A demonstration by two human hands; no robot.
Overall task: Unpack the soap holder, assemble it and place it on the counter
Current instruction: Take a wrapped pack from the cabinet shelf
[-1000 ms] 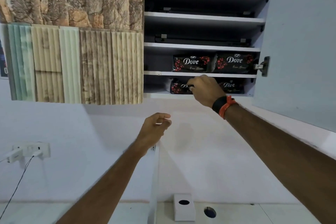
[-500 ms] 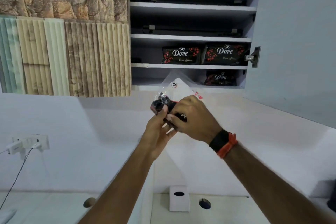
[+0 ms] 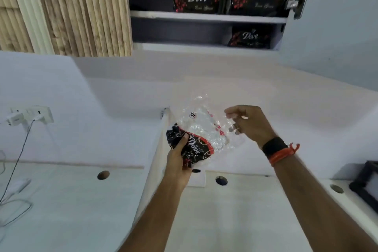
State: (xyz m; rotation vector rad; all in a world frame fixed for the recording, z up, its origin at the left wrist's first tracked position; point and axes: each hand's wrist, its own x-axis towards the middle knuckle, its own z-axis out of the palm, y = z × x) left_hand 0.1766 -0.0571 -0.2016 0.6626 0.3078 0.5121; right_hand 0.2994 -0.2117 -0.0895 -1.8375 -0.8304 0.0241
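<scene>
A soap holder package (image 3: pixel 197 141), a clear plastic bag with a black and red "Dove" label, hangs in the air above the white counter (image 3: pixel 235 210). My left hand (image 3: pixel 180 159) grips its black lower end. My right hand (image 3: pixel 247 125) pinches the clear plastic at the bag's upper right edge. The holder inside is hidden by the crinkled plastic. Three more black "Dove" packs (image 3: pixel 198 0) lie on the shelves of the open wall cabinet above.
The open cabinet door (image 3: pixel 337 26) stands at the upper right. A white partition (image 3: pixel 155 159) divides the counter. Round holes (image 3: pixel 221 180) and a small white box (image 3: pixel 197 179) sit at the counter's back. A black frame (image 3: pixel 366 182) is far right; sockets and cables are at left.
My right hand took a package from the lowest cabinet shelf and brought it down. Both hands now hold it lower, above the counter, and the view has tilted down.
</scene>
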